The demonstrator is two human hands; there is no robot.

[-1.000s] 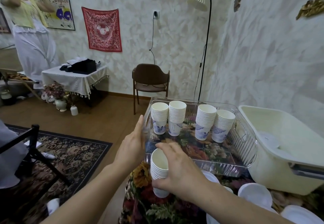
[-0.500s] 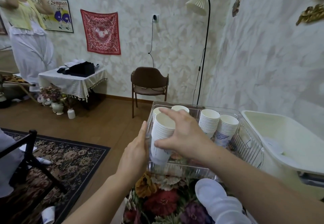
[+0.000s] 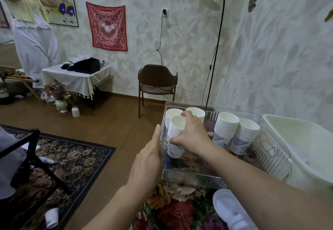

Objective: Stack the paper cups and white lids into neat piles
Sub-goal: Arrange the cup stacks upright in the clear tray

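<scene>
Cup stack (image 3: 174, 140) is gripped by the right hand (image 3: 193, 136) inside the clear tray (image 3: 270, 157); left hand (image 3: 149, 159) is held open, flat against the tray's left wall.

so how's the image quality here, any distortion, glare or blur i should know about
Head view: wide-angle bend, with the lamp pole curving and the corners darkened. The clear tray shows pale reflections on its ribbed walls, so its edges are hard to trace. The cup stack in the right hand and the left hand look sharp; soft, even light, no hard shadows.
</scene>
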